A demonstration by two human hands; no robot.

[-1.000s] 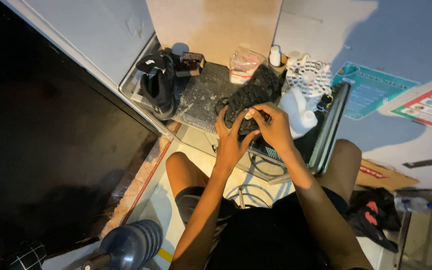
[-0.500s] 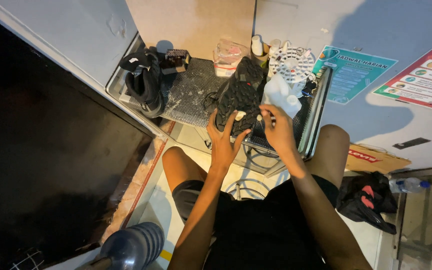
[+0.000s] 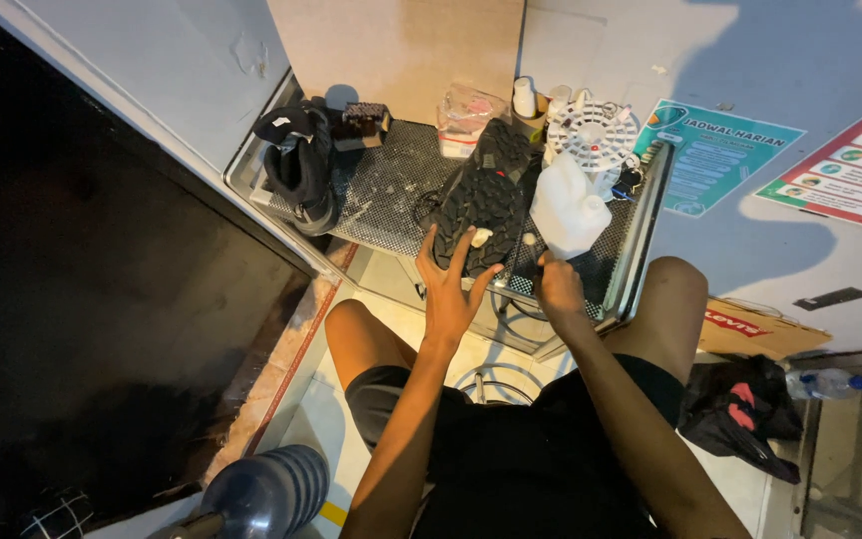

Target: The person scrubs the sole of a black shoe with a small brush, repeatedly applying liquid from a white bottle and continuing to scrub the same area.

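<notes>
1. The left hand (image 3: 448, 287), fingers spread open, touches the sole of the black upturned shoe (image 3: 481, 200) lying on the perforated metal tray (image 3: 381, 185).
2. The right hand (image 3: 558, 286) is curled shut; its contents cannot be told.
3. A white plastic jug (image 3: 568, 208) stands just beside the shoe, posters (image 3: 720, 155) on the pale floor beyond.

A black shoe (image 3: 481, 205) with a knobbed black sole is seen on a grey tray (image 3: 381, 190) patterned with fine perforations. A second black shoe (image 3: 303, 165) is seen on the same tray. A white plastic jug (image 3: 568, 207) and a white slotted disc (image 3: 593, 132) are shown beside a teal poster (image 3: 715, 155). Black shorts (image 3: 541, 469) are worn.
</notes>
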